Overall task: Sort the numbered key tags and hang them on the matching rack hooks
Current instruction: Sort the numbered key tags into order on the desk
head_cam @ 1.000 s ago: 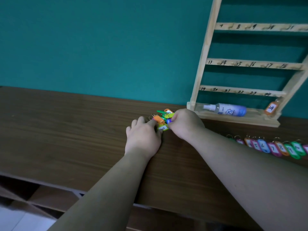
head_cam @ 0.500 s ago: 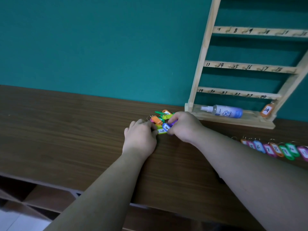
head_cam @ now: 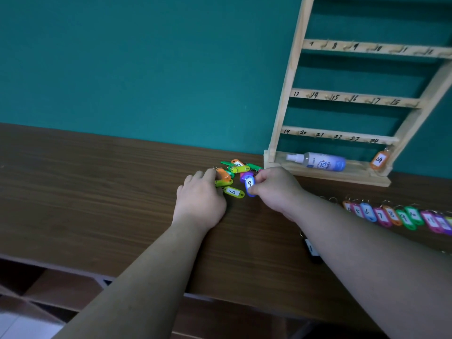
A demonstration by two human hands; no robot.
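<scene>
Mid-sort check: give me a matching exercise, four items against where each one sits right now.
Items
1. blue tag
2. orange tag marked 24
3. spray bottle
4. yellow tag

Places
A. lying on the base of the rack
B. pinched by the right hand
C. hanging under the hook numbered 24
D. flat on the table

Pairs: 1-B, 2-C, 3-A, 4-D

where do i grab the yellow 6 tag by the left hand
Pinch the yellow tag across its long edges, coming from above: it lies flat, label up, its near edge free of the pile. Likely easiest for the left hand.
</scene>
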